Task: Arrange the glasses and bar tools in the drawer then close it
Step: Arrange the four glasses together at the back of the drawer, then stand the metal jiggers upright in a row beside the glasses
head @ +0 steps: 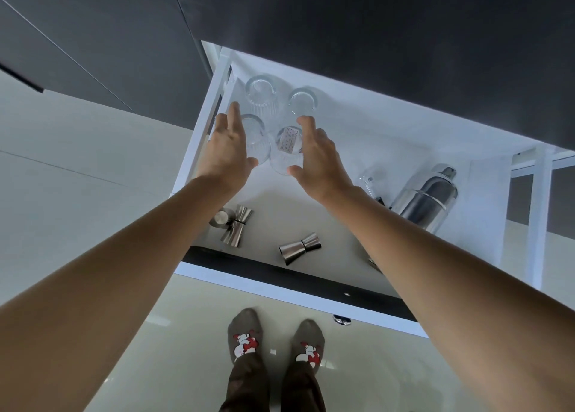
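Open drawer (pixel 326 194): left hand (pixel 228 144) and right hand (pixel 314 155), fingers spread, flank two front glasses (pixel 286 150); jiggers (pixel 300 248) nearer its front.

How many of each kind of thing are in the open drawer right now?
Clear glasses: 4
Steel jiggers: 2, plus a small steel cup touching the left one
Steel shaker: 1
Total: 8
A clear item beside the shaker and a bit under the right arm are too hidden to name.

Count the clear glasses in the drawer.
4, clustered at the drawer's far left: two at the back, two in front between the hands, a ribbed one and a labelled one. None looks hidden.
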`<action>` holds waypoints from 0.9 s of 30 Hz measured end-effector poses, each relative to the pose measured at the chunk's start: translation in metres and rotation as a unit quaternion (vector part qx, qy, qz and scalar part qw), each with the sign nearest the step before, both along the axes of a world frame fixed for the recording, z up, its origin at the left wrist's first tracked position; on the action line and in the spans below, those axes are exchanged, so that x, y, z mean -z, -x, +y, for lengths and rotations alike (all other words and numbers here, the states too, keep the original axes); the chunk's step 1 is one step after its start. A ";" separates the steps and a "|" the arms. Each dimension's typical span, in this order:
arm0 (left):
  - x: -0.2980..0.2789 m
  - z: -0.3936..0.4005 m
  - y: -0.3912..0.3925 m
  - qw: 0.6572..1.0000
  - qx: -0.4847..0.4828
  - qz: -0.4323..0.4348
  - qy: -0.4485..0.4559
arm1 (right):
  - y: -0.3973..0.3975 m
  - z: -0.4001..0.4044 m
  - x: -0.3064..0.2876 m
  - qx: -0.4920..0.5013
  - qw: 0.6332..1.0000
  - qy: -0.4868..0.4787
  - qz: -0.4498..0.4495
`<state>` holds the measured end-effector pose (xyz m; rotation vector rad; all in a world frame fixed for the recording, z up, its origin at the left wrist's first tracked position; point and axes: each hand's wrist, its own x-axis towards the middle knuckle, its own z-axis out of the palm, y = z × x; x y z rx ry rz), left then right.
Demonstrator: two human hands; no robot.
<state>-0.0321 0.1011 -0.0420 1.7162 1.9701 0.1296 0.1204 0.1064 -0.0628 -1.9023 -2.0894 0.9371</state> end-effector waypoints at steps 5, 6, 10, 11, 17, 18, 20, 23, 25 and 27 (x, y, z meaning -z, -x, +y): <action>-0.006 -0.025 0.014 1.000 0.001 -0.012 -0.008 | -0.028 -0.028 0.005 0.014 1.000 0.006 -0.018; -0.005 -0.032 0.017 1.000 0.014 -0.002 0.027 | -0.031 -0.038 0.007 -0.015 0.999 0.027 -0.012; 0.003 -0.063 0.026 0.981 0.052 0.054 0.181 | -0.031 -0.077 0.010 -0.150 0.978 0.146 -0.018; 0.006 -0.069 0.028 0.976 0.057 0.063 0.202 | -0.029 -0.082 0.011 -0.155 0.974 0.163 -0.026; 0.022 -0.074 0.035 0.978 0.040 0.056 0.198 | 0.017 -0.083 0.029 -0.077 0.976 0.191 0.068; 0.023 -0.072 0.034 0.980 0.026 0.052 0.190 | 0.026 -0.081 0.031 -0.045 0.972 0.213 0.086; 0.025 -0.069 0.033 0.983 -0.004 0.045 0.175 | 0.043 -0.078 0.035 0.031 0.960 0.251 0.119; 0.028 -0.065 0.032 0.989 -0.013 0.047 0.140 | 0.053 -0.076 0.039 0.102 0.952 0.254 0.137; 0.028 -0.061 0.029 0.992 -0.007 0.054 0.117 | 0.053 -0.076 0.042 0.111 0.954 0.242 0.137; 0.027 -0.055 0.027 0.995 -0.005 0.054 0.087 | 0.050 -0.075 0.043 0.130 0.955 0.218 0.151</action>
